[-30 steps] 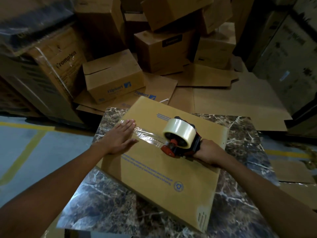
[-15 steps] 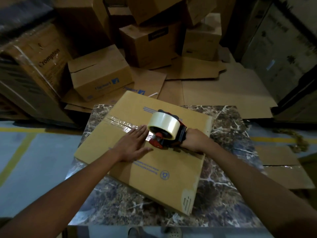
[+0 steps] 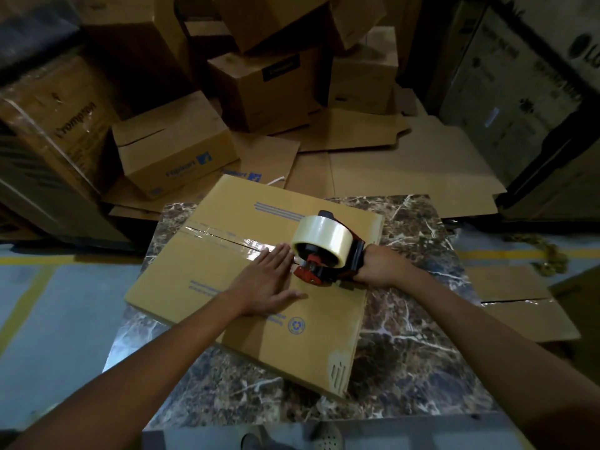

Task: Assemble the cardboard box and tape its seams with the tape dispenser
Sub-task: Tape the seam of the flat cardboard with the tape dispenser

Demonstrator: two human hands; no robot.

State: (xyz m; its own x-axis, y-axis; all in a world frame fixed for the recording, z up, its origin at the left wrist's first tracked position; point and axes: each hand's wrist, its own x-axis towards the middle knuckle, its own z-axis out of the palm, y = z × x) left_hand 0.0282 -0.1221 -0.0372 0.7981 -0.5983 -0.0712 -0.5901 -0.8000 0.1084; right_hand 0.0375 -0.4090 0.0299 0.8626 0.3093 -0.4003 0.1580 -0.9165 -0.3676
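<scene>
A flat tan cardboard box (image 3: 207, 274) with blue print lies on the marble table (image 3: 412, 323). Clear tape (image 3: 224, 238) runs along its centre seam from the left edge toward the middle. My right hand (image 3: 378, 264) grips the handle of the red-and-black tape dispenser (image 3: 324, 251), which sits on the seam near the box's right side with a big clear roll on top. My left hand (image 3: 266, 284) lies flat, fingers together, on the box just left of the dispenser, fingertips on the tape.
Stacked and flattened cardboard boxes (image 3: 172, 144) crowd the floor behind the table. A large wrapped carton (image 3: 55, 134) stands at the left, another large carton (image 3: 519, 86) at the right. Taped cardboard (image 3: 526, 306) lies right of the table. Grey floor with yellow lines (image 3: 26, 306) at left.
The dispenser has travelled right along the seam, leaving more tape laid. My left hand slid right along the tape after it and now rests just behind the dispenser.
</scene>
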